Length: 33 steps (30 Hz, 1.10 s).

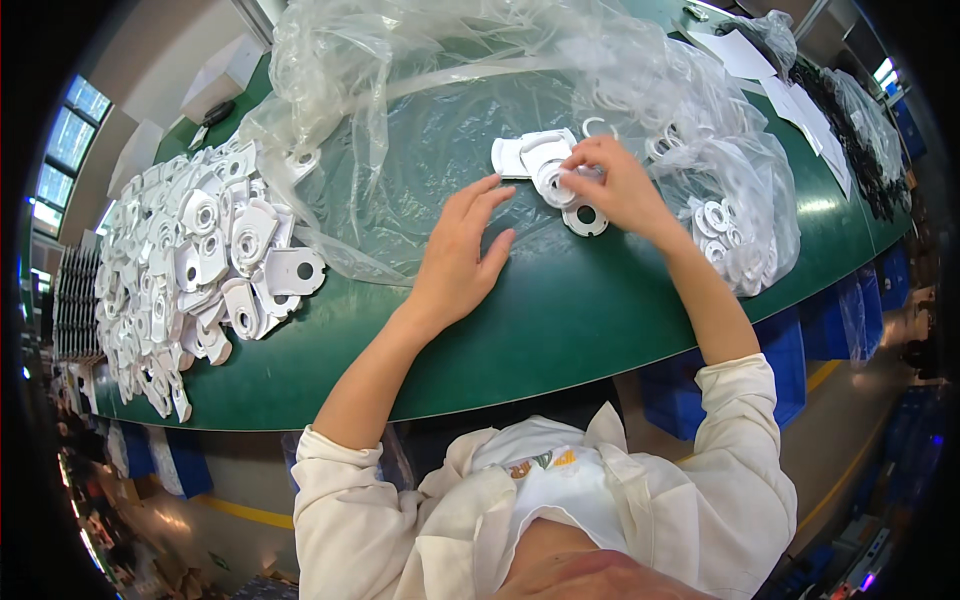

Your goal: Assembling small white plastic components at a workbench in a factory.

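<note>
Several white plastic plates with round openings (545,152) lie grouped on the green table in front of me. My right hand (615,188) is bent over them, thumb and fingers closed at a pale, blurred white ring beside the nearest round opening. The fingers partly hide it. Another white plate end with a dark hole (585,217) sticks out below that hand. Just past its knuckles lies a loose white ring (600,127). My left hand (465,245) rests to the left of the plates, fingers apart, holding nothing.
A large heap of similar white plates (215,235) covers the table's left side. Clear plastic sheeting (330,90) spreads across the back. At right, a clear bag holds several white rings (715,220). Blue bins (785,370) stand below the table's front edge (530,395).
</note>
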Each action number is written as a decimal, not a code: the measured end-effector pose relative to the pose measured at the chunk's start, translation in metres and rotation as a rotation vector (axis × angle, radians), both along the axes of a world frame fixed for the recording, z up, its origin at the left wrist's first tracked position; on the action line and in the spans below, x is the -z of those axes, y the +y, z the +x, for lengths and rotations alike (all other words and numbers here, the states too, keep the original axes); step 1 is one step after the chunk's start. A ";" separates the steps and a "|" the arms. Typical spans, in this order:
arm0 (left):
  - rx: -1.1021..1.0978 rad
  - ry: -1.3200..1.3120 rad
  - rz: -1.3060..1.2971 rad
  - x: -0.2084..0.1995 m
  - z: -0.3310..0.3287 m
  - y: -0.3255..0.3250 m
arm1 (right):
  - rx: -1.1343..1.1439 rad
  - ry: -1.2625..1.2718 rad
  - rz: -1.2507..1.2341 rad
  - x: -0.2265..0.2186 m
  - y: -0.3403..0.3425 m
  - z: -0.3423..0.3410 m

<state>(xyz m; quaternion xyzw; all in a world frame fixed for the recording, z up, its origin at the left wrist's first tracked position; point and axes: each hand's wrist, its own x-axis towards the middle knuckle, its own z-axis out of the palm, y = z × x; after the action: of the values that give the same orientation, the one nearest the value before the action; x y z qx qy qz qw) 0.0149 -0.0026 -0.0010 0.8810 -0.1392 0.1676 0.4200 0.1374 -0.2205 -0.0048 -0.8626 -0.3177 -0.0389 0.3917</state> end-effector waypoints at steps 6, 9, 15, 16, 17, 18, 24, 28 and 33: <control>0.000 0.020 0.003 0.003 0.001 0.004 | 0.102 0.127 0.087 -0.010 0.013 -0.009; -0.065 -0.074 -0.047 -0.002 0.000 -0.004 | -0.036 0.221 0.186 -0.017 0.013 -0.012; -0.099 -0.118 0.210 -0.009 -0.004 -0.005 | -0.441 0.328 0.285 -0.023 0.027 -0.041; -0.013 0.100 0.221 -0.005 -0.005 -0.001 | -0.492 0.333 0.262 -0.024 0.029 -0.044; -0.011 0.100 0.221 0.000 -0.004 0.001 | -0.490 0.332 0.262 -0.023 0.028 -0.043; 0.002 0.133 0.171 0.005 -0.003 0.002 | -0.509 0.257 0.238 -0.022 0.027 -0.042; -0.038 0.487 -0.510 -0.012 -0.003 -0.001 | 0.217 -0.157 0.831 -0.024 -0.010 0.020; 0.055 0.654 -1.003 -0.017 -0.003 -0.001 | 0.574 -0.409 0.561 -0.011 -0.065 0.070; 0.094 0.739 -1.075 -0.012 -0.003 -0.002 | 0.337 -0.511 -0.205 0.017 -0.072 0.076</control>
<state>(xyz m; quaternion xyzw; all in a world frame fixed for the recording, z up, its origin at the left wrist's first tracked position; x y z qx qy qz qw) 0.0124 -0.0043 0.0112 0.5408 0.0791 -0.1187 0.8290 0.2138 -0.2926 -0.0215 -0.9004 -0.2607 -0.2864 0.1981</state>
